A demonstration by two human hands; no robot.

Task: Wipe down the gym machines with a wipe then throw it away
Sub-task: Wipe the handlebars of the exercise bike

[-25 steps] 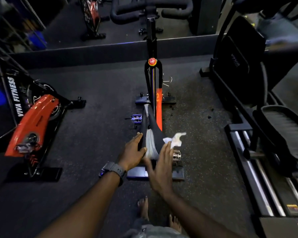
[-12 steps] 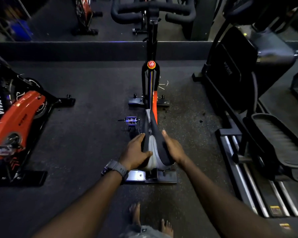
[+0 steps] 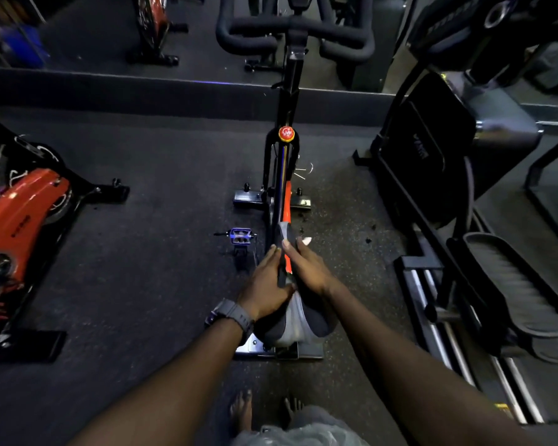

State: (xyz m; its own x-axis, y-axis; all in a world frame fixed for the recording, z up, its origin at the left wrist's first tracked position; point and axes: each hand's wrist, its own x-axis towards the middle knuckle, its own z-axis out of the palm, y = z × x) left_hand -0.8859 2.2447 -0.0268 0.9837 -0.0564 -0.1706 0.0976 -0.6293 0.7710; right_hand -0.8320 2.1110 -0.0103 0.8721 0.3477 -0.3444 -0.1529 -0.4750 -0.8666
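Two hands on saddle [image 3: 290,320]; wipe [image 3: 306,241] under right hand [image 3: 308,268] fingertips.

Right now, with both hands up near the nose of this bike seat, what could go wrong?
1. Only a white corner of the wipe shows past the right hand, so it may bunch up and miss parts of the seat.
2. Bare feet stand close behind the bike's rear base bar; a step forward could stub them.
3. The left hand covers one side of the seat, possibly leaving it unwiped.
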